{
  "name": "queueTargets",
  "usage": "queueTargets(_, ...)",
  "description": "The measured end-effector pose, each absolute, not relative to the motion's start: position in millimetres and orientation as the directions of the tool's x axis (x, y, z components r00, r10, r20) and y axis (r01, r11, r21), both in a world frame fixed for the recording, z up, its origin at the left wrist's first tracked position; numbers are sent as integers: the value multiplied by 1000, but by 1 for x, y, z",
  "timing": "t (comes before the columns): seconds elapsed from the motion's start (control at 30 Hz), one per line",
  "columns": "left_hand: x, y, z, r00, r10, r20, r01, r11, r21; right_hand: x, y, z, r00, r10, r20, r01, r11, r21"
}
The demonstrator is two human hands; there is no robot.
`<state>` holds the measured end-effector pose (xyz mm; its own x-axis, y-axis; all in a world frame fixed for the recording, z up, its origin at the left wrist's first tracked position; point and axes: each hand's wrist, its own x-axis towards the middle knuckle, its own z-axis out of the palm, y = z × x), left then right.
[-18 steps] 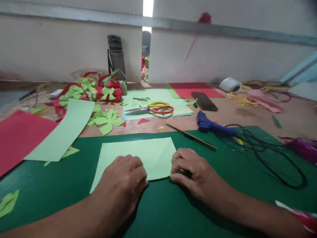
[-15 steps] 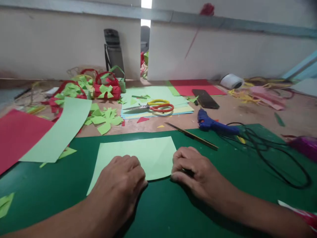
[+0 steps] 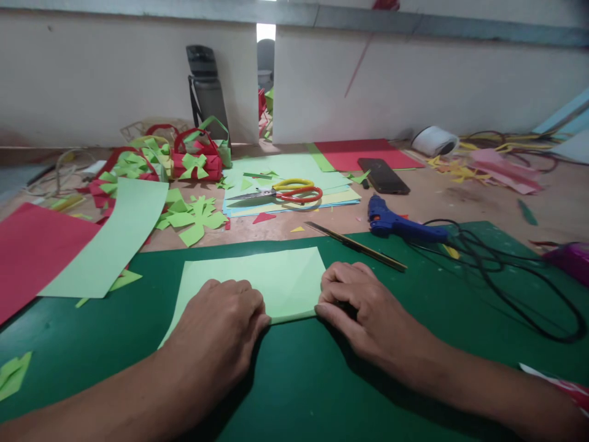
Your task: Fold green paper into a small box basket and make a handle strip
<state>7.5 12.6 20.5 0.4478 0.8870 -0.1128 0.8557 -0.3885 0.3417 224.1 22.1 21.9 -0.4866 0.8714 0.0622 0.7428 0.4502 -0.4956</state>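
Note:
A sheet of light green paper (image 3: pixel 276 282) lies on the green cutting mat (image 3: pixel 299 380), its near edge raised slightly into a narrow fold. My left hand (image 3: pixel 225 331) is closed over the near edge, left of the middle, thumb against the paper. At the right near corner my right hand (image 3: pixel 363 307) pinches the same sheet between thumb and curled fingers. Beyond the paper lies a slim craft knife (image 3: pixel 356 247). Scissors (image 3: pixel 280 193) with yellow and red handles rest on stacked coloured paper (image 3: pixel 248 169).
A blue glue gun (image 3: pixel 405 227) with a looping black cord (image 3: pixel 483 276) lies at the right. Red paper (image 3: pixel 41 245) and a green strip (image 3: pixel 110 239) are at the left. Paper baskets (image 3: pixel 197 162), a black bottle (image 3: pixel 209 92) and a phone (image 3: pixel 383 176) sit farther back.
The sheet's near edge has turned up into a narrow fold between my hands. Both hands keep their grip, with the left thumb now more visible. The view has tilted slightly.

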Motion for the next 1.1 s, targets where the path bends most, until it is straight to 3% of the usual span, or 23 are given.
queueTargets(0.57,15,26,37,431,864,-260,897,-379,227,222,26,23,-510,860,28,806,489,-333)
queueTargets(0.97,15,27,39,443,857,-261,887,-378,265,221,28,23,-516,855,47,808,504,-304)
queueTargets(1.1,13,26,37,506,838,-205,853,-449,267,221,27,25,-522,853,24,815,506,-283)
